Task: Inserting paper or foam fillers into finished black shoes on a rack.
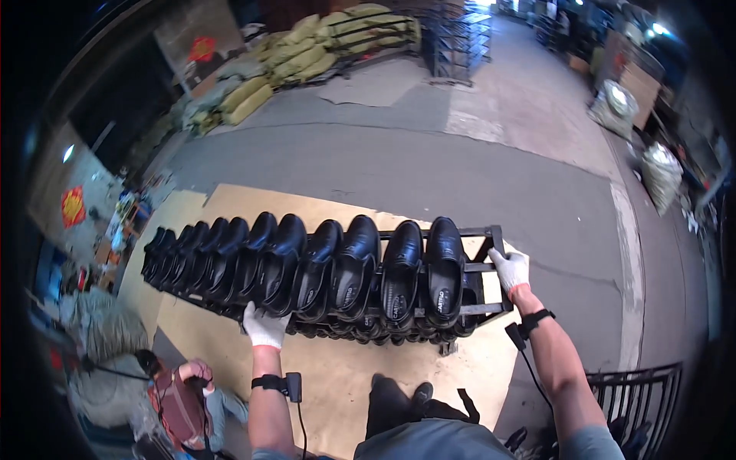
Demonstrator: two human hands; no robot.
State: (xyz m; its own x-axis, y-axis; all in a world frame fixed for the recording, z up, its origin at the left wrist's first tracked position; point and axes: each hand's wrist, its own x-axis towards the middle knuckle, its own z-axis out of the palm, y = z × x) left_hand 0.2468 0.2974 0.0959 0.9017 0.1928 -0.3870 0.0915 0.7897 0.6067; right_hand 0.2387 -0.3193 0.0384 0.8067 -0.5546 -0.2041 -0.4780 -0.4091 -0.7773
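Observation:
A long metal shoe rack (481,309) stands in front of me, its top tier lined with a row of black slip-on shoes (359,249), toes pointing away from me. More black shoes show on the lower tiers beneath. My right hand (511,270), in a white glove, is closed on the frame at the rack's right end. Also gloved in white, my left hand (265,326) is closed at the near rail, below the shoes left of the middle; its fingertips are partly hidden by the rail and shoes. Both wrists carry black straps with small devices.
Under the rack lies tan sheeting (337,391) on the grey floor. A seated person (184,402) is close by at the lower left. Dark metal racks (652,391) stand at the lower right. Yellowish sacks (307,50) are piled far left; pale sacks (661,176) stand at right.

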